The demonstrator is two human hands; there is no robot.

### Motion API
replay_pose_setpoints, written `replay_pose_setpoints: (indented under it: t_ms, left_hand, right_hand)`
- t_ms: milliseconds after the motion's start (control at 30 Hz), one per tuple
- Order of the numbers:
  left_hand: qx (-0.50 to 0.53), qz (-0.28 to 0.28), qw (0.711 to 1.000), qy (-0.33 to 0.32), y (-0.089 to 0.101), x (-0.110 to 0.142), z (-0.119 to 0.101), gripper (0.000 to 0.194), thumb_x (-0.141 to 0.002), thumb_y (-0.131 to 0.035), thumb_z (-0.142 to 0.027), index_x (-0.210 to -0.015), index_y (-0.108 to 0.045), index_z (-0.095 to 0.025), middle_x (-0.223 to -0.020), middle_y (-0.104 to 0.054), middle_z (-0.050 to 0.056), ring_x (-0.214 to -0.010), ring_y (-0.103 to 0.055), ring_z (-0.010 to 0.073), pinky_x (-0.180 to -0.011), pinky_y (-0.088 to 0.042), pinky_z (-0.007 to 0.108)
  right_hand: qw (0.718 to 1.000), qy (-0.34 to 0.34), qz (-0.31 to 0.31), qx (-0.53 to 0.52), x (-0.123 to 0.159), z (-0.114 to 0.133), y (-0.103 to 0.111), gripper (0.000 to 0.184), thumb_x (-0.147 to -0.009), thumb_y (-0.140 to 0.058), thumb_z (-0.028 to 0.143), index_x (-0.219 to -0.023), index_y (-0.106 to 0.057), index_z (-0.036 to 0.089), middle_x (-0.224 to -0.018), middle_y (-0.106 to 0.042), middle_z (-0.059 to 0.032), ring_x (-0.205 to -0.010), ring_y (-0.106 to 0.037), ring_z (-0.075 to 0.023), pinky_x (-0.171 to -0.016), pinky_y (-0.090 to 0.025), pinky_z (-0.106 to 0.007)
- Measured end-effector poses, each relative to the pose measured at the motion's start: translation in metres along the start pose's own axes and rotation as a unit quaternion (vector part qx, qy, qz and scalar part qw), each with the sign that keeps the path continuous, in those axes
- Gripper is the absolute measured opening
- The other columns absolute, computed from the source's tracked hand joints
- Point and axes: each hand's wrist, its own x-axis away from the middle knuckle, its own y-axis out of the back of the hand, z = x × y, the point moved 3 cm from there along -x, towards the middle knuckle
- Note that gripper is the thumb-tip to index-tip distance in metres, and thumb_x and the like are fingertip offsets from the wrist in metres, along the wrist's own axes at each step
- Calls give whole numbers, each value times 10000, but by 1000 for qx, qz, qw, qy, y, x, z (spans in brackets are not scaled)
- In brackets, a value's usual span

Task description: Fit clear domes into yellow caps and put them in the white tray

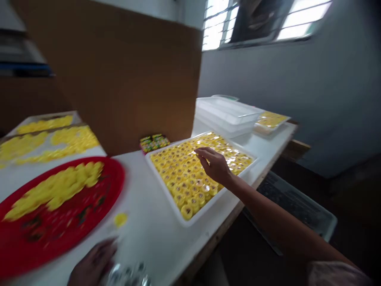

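Note:
My right hand (214, 163) hovers over or just touches a white tray (166, 200) filled with rows of small round yellow pieces (187, 174), each with a dark centre. Its fingers are stretched out to the left with the thumb below them, and I see nothing held. At the bottom edge is my left hand (93, 262), smeared by motion, so its fingers cannot be read. Beside it lie shiny silvery pieces (129, 274), blurred. A single yellow disc (120, 219) is on the white table (143, 186) just beyond that hand.
A red oval tray (117, 178) with a heap of yellow discs stands on the left. More yellow pieces (71, 139) lie behind it. A brown board (127, 79) rises at the back, near small colourful packs (154, 143). Stacked white trays (228, 113) stand farther right; a crate (300, 206) is below.

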Motion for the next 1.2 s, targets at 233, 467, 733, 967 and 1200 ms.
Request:
replay_pose_setpoints:
  t_ms: [233, 467, 733, 967, 1200]
  left_hand:
    - [160, 82, 983, -37, 6, 0, 32, 475, -681, -661, -509, -984, -597, -149, -817, -633, 51, -633, -582, 153, -584, -502, 254]
    - [204, 91, 973, -55, 12, 0, 33, 384, -691, -635, -437, -908, -600, -122, -748, -634, 59, -566, -580, 142, -551, -492, 250]
    - [168, 27, 984, -57, 12, -18, 29, 257, -717, -574, -380, -841, -616, -159, -738, -637, 39, -533, -586, 152, -506, -473, 250]
    - [103, 18, 990, -99, 19, -24, 31, 228, -753, -527, -400, -809, -608, -195, -724, -645, 15, -536, -584, 164, -521, -464, 262]
    - [95, 20, 991, -93, 21, -28, 35, 235, -758, -510, -405, -833, -602, -202, -757, -653, 17, -539, -588, 168, -524, -461, 268]
  right_hand:
    - [946, 134, 256, -149, 78, 177, -98, 205, -861, -458, 103, -954, -630, 164, -942, -653, -89, -910, -604, -168, -793, -487, -268]
    - [911, 138, 357, -152, 96, 208, -149, 220, -802, -504, 55, -944, -643, 149, -933, -658, -89, -891, -607, -186, -794, -485, -293]
    - [962, 30, 221, -158, 61, 201, -191, 276, -842, -553, 238, -1113, -582, 195, -1061, -627, -85, -898, -593, -182, -809, -481, -324]
    - [964, 37, 245, -95, 39, 195, -236, 197, -785, -633, 211, -979, -646, 183, -974, -658, -82, -919, -581, -198, -833, -462, -329]
    - [964, 27, 243, -101, 43, 190, -243, 214, -753, -657, 193, -966, -639, 186, -968, -651, -73, -900, -581, -192, -801, -455, -306]
